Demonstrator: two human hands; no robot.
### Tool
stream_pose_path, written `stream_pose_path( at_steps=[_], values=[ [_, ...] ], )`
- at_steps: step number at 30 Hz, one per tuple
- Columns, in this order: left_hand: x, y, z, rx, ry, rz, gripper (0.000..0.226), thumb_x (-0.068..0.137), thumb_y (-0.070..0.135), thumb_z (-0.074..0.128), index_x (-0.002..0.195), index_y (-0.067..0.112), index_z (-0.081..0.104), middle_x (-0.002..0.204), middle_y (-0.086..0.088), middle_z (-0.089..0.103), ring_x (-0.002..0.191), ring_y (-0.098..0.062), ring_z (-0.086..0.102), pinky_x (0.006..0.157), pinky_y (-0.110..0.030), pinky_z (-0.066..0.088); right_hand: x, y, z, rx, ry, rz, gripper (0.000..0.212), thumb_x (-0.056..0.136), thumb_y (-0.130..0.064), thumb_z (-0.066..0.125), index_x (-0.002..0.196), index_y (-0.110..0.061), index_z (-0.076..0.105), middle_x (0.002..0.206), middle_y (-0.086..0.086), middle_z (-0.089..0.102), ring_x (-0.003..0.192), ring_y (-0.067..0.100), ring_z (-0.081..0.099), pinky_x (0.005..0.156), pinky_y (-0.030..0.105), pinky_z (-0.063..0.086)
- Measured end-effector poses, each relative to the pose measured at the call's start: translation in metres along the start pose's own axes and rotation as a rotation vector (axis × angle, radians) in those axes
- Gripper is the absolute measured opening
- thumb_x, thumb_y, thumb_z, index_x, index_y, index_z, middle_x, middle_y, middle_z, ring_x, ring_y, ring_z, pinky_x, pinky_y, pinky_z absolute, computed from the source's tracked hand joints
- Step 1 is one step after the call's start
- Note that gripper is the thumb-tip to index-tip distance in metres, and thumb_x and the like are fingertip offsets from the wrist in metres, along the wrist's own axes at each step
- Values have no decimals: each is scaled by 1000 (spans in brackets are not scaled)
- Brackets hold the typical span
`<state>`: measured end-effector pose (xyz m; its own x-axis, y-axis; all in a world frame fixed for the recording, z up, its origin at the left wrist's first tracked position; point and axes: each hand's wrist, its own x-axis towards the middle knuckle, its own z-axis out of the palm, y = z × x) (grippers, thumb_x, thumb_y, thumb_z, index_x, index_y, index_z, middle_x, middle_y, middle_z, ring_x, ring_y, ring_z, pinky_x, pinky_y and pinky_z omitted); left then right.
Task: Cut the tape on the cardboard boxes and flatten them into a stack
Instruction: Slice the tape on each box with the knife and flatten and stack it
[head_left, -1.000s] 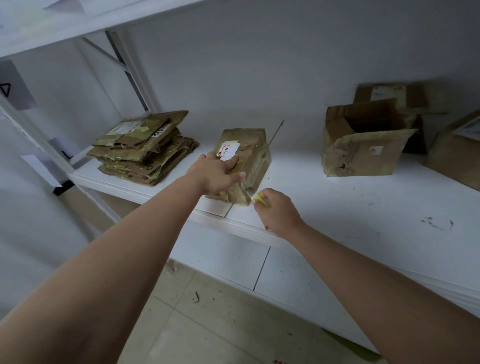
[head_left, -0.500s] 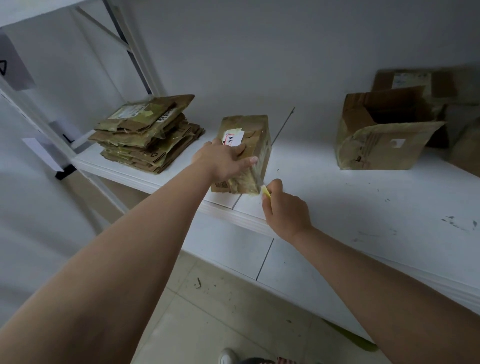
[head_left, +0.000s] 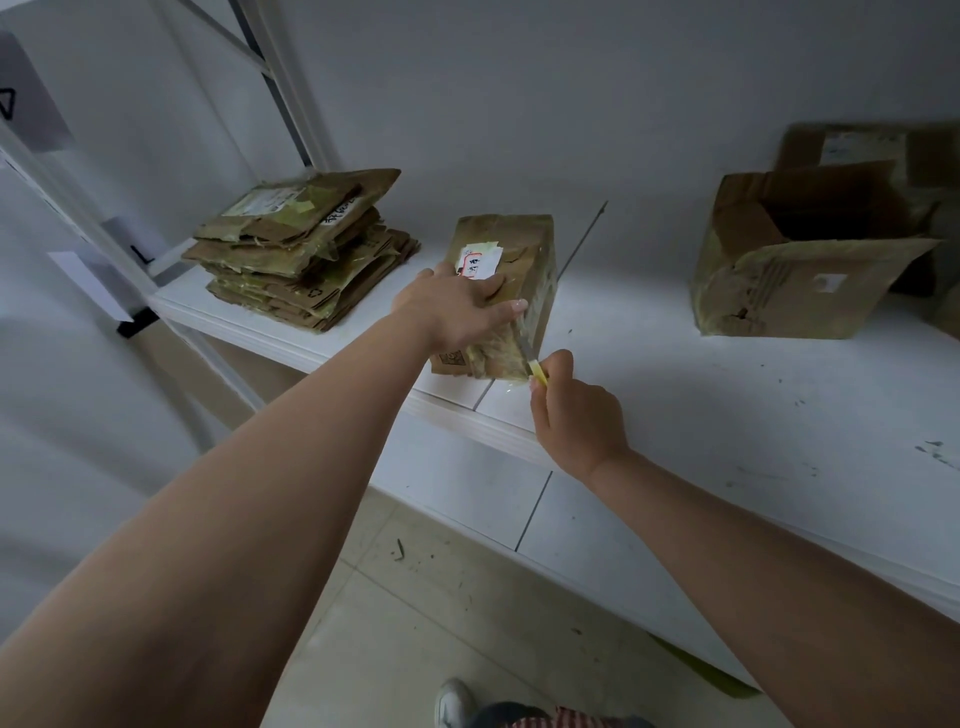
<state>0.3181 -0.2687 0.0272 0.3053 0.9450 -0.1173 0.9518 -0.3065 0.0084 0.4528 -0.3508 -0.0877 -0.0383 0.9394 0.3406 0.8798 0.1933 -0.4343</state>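
Under the left hand (head_left: 457, 306) a closed, taped cardboard box (head_left: 511, 291) stands on a white shelf (head_left: 727, 405), close to the shelf's front edge; the hand lies across the box's near top, fingers spread nearly straight and pressing down beside a white label (head_left: 480, 262). Just right of and below that hand, the right hand (head_left: 579, 415) is curled round a yellow knife (head_left: 535, 370), whose blade tip meets the box's near lower corner, where the tape looks frayed. Both hands sit near the shelf's front lip, with tiled floor (head_left: 415, 623) below and a shoe (head_left: 454, 701) at the bottom of the view. Well to the left of the left hand, a stack of flattened boxes (head_left: 296, 249) rests near the shelf's left end beside a slanted metal upright (head_left: 280, 83). Far to the right of the right hand, an opened box (head_left: 800, 260) with raised flaps stands against the wall, another box (head_left: 857, 148) behind it. Between the knife hand and that opened box the shelf surface is bare but scuffed with dark marks.
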Motion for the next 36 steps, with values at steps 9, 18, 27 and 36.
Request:
stream_pose_path(
  at_steps=[9, 18, 27, 36],
  values=[
    [5, -3, 6, -15, 23, -6, 64, 90, 72, 26, 147, 43, 30, 141, -18, 37, 128, -36, 37, 103, -46, 39, 4, -9, 4, -207, -73, 14, 35, 96, -9, 38, 125, -6, 20, 90, 12, 68, 75, 38, 65, 55, 31, 31],
    [8, 1, 6, 55, 24, 7, 65, 89, 72, 26, 147, 42, 31, 137, -19, 40, 122, -36, 40, 99, -46, 41, -1, -7, -8, -359, -228, 37, 54, 90, -4, 41, 139, -6, 20, 102, 9, 66, 85, 31, 65, 61, 32, 36],
    [-2, 10, 8, 34, 62, 7, 53, 94, 51, 41, 145, 36, 36, 132, -15, 45, 120, -34, 38, 94, -44, 44, -15, 6, -15, -196, -155, 125, 28, 99, -21, 33, 124, -9, 33, 101, 9, 66, 86, 32, 64, 61, 31, 35],
    [-11, -27, 16, -108, 98, 52, 73, 90, 17, 58, 151, 33, 20, 148, -12, 37, 133, -35, 37, 107, -49, 36, -21, 22, -21, -19, 35, 198, 26, 102, -30, 29, 115, -10, 39, 84, 8, 66, 75, 36, 62, 59, 32, 37]
  ],
)
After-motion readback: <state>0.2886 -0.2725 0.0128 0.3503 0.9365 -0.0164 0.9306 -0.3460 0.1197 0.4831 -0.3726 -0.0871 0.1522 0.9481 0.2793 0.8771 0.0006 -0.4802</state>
